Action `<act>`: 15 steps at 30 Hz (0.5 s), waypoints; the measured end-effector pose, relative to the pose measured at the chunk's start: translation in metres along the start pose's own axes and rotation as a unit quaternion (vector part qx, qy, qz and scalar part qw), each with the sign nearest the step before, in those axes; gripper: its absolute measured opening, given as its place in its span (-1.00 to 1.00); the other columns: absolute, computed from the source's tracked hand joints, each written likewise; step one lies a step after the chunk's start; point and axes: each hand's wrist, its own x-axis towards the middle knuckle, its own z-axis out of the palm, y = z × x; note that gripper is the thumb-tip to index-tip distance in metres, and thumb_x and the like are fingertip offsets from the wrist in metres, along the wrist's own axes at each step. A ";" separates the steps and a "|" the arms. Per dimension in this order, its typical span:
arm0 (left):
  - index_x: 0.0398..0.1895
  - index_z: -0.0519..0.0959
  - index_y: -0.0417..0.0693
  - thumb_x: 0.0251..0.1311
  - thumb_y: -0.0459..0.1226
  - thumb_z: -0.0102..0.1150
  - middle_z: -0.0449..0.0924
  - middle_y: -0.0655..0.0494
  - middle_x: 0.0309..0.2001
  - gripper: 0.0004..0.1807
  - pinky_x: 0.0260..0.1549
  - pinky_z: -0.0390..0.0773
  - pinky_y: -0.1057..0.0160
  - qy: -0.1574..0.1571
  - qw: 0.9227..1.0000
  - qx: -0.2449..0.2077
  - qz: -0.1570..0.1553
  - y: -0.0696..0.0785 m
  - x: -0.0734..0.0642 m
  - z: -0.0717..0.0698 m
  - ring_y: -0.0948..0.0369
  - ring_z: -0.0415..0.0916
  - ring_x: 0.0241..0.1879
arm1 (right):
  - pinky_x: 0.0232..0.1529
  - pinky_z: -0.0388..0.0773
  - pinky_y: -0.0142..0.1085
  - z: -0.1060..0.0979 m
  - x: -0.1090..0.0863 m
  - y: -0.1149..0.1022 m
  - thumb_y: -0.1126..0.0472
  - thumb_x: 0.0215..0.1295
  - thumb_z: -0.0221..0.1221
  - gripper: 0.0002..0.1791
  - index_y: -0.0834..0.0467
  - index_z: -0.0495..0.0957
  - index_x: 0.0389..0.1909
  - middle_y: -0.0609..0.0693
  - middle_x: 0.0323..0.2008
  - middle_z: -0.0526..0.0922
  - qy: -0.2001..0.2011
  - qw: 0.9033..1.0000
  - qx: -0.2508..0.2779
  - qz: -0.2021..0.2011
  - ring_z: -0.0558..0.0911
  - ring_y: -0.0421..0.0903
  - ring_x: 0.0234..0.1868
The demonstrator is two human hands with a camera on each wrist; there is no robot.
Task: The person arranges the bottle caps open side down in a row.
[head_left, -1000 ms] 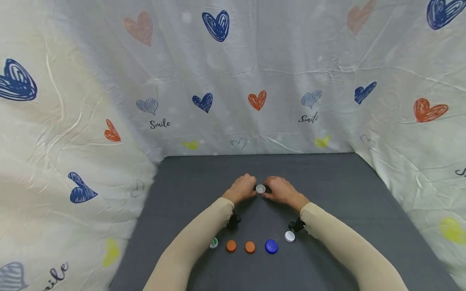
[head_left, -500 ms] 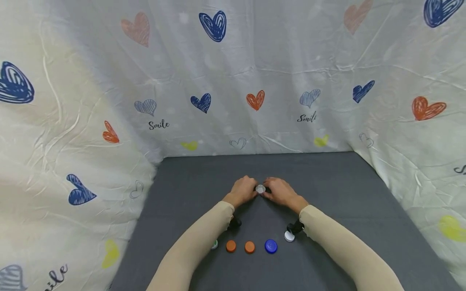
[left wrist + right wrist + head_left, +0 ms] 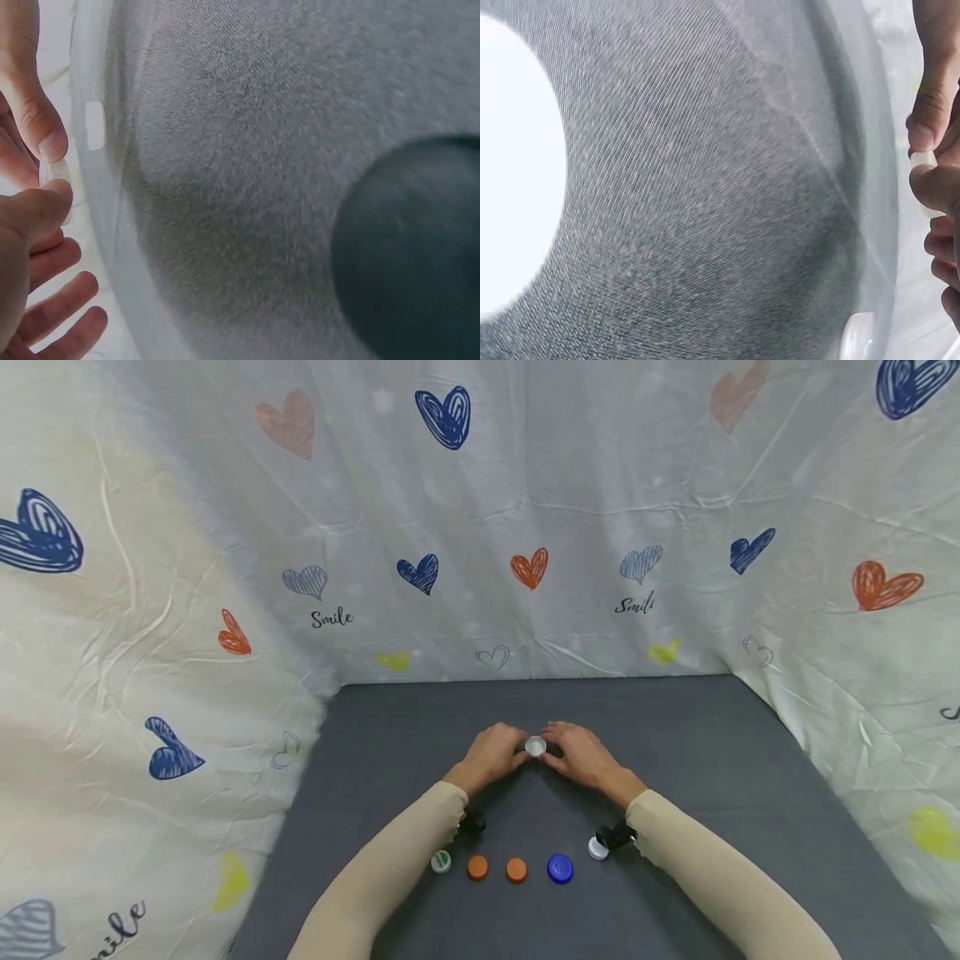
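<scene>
Near the back of the table, both hands pinch one small whitish bottle cap (image 3: 536, 746), its round face turned up in the head view. My left hand (image 3: 491, 755) grips its left side; in the left wrist view the thumb (image 3: 45, 210) presses on the cap, with other fingers spread below. From the right, my right hand (image 3: 581, 752) holds the other side, and in the right wrist view its thumb (image 3: 934, 186) overlaps the cap (image 3: 924, 159). Both thumbs nearly meet on it. Much of the rim is hidden by fingers.
Nearer me lies a row of caps: a white-and-green one (image 3: 441, 861), two orange caps (image 3: 477, 867), a blue one (image 3: 559, 868) and a white one (image 3: 597, 848), partly covered by the right wrist camera (image 3: 615, 836). The grey table (image 3: 420, 710) meets a heart-printed curtain (image 3: 465, 635).
Both hands keep hold of the cap and have shifted only slightly. The left forearm has moved a little left, so the white-and-green cap shows fully now. The right wrist camera covers more of the white cap.
</scene>
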 end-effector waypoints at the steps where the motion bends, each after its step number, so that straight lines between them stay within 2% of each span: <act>1: 0.02 0.72 0.12 0.27 -0.03 0.34 0.75 0.21 -0.09 -0.69 -0.14 0.67 0.14 0.009 1.000 0.002 0.006 0.000 -0.002 -0.003 0.20 0.67 -0.12 | 0.24 0.50 0.02 -0.002 -0.001 -0.001 0.05 0.27 0.36 -0.59 0.20 0.69 0.05 0.14 0.09 0.69 0.004 1.000 0.001 -0.002 0.60 0.09 0.23; 6: 0.06 0.69 0.09 0.28 -0.03 0.32 0.74 0.21 -0.03 -0.65 -0.05 0.64 0.16 0.051 0.998 0.013 0.039 0.002 -0.014 -0.022 0.20 0.65 -0.06 | 0.27 0.48 0.03 -0.014 -0.002 -0.011 0.03 0.28 0.35 -0.55 0.20 0.67 0.10 0.12 0.12 0.68 0.032 0.999 0.003 -0.021 0.57 0.08 0.27; 11: 0.04 0.70 0.08 0.25 -0.02 0.36 0.74 0.22 -0.04 -0.65 -0.03 0.63 0.20 0.103 0.992 0.012 0.069 0.002 -0.026 -0.040 0.22 0.64 -0.04 | 0.32 0.44 0.01 -0.029 -0.003 -0.023 0.02 0.28 0.36 -0.52 0.19 0.65 0.13 0.09 0.14 0.68 0.063 0.997 0.000 -0.045 0.56 0.06 0.29; 15: 0.02 0.70 0.07 0.23 -0.01 0.38 0.74 0.22 -0.05 -0.64 0.00 0.62 0.21 0.128 0.988 0.007 0.088 0.004 -0.038 -0.055 0.22 0.62 -0.02 | 0.32 0.44 0.02 -0.041 -0.006 -0.036 0.04 0.23 0.40 -0.50 0.18 0.65 0.13 0.10 0.13 0.68 0.090 0.994 0.012 -0.067 0.57 0.08 0.27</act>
